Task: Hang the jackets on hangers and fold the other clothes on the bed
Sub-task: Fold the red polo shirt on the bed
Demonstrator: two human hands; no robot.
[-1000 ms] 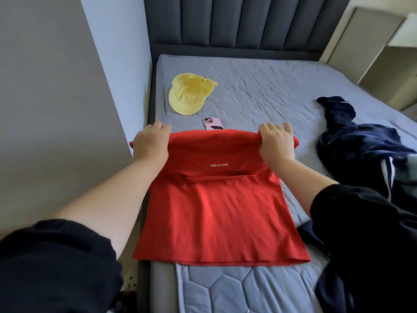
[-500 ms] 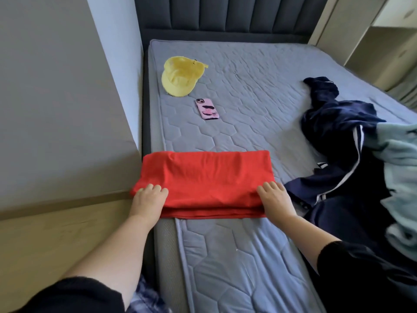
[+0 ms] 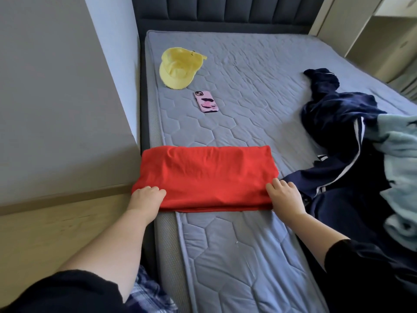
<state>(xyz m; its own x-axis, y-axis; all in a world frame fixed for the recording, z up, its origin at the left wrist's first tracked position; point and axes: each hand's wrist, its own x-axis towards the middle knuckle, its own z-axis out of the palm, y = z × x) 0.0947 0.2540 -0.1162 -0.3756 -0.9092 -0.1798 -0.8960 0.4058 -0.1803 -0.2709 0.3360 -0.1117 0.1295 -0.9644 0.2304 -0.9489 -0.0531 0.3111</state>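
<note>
Left hand (image 3: 146, 196), right hand (image 3: 285, 196) pinch near corners of folded red fabric shirt (image 3: 207, 177). Risk: left end overhangs quilted grey mattress (image 3: 225, 256); an uneven pull probably unfolds the layers.

The bed (image 3: 225, 256) occupies the centre of the frame. Its mattress is grey-blue, quilted in a hexagon pattern, with a piped edge along the left side. A dark grey padded headboard (image 3: 225, 10) with vertical channels spans the top centre. A narrow strip of the dark bed frame (image 3: 143, 105) shows along the mattress's left side. A matte grey panel (image 3: 56, 98) fills the upper left, and a light wood surface (image 3: 45, 233) lies directly below it. A pale wall (image 3: 112, 30) stands between the panel and the headboard. A cream shelving unit (image 3: 372, 35) stands at upper right. Lighting is soft and diffuse, brightest at upper right.
</note>
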